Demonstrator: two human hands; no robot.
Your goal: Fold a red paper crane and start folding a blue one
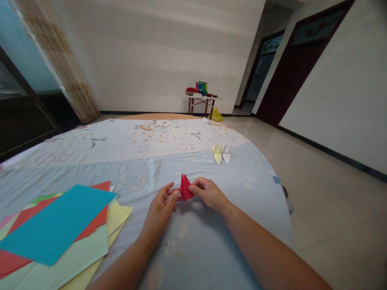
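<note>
A small red folded paper figure (pixel 185 189) with pointed tips is held up just above the tablecloth in the head view. My right hand (pixel 207 192) pinches its right edge between thumb and fingers. On the other side, my left hand (pixel 165 200) has its fingers apart and curved, close to the paper's left edge; whether a fingertip touches it I cannot tell. Beyond my right hand stand two finished-looking folded paper figures side by side, a yellow one (pixel 217 154) and a white one (pixel 226 154).
Loose coloured paper sheets, topped by a blue sheet (pixel 62 223), lie at the left. A floral cloth (pixel 169 141) covers the round table, whose edge curves along the right. Against the wall stands a small side table (pixel 208 98) with several items; a yellow bag (pixel 217 114) lies beside it.
</note>
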